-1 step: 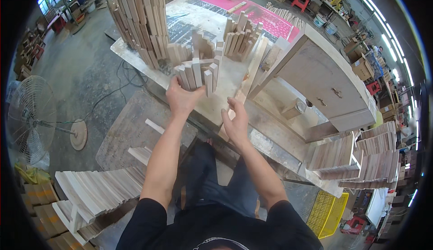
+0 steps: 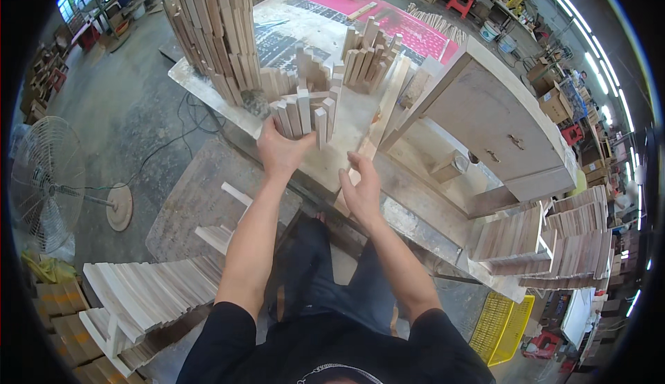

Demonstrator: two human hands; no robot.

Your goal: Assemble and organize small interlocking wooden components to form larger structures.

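The left hand [image 2: 280, 152] grips a fanned bundle of pale upright wooden slats [image 2: 303, 115]; the right hand [image 2: 361, 190] rests open-fingered on the workbench edge [image 2: 325, 172]. A loose grip could spill them.

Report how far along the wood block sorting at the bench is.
Done, by the look: tall stacks and a far cluster stand on the bench. In hand: left hand holds a bunch of upright blocks; right hand rests on a strip. Left: piles by the floor.
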